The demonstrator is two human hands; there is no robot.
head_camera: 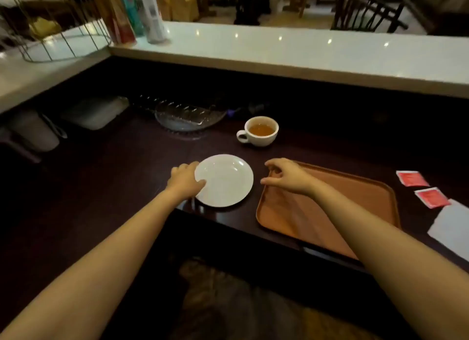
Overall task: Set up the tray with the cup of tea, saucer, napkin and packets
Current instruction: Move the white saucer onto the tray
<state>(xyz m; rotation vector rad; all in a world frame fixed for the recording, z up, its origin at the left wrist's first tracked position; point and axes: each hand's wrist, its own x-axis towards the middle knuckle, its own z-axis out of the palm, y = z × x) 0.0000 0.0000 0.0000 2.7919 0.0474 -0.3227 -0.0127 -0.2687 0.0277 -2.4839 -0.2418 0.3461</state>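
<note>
A white saucer (225,181) lies on the dark counter, left of an orange-brown tray (355,200). My left hand (185,179) touches the saucer's left rim, thumb on its edge and fingers at the far rim. My right hand (286,177) hovers over the tray's near-left corner, fingers apart and curled, holding nothing. A white cup of tea (260,131) stands behind the saucer. Two red packets (412,178) (431,197) lie right of the tray, and a white napkin (451,226) lies at the right edge of the view.
A glass dish (187,116) sits behind the saucer to the left. White containers (96,112) stand at the far left. A raised white bar top (279,50) runs behind the counter, with bottles (127,12) and a wire basket (53,27) on it.
</note>
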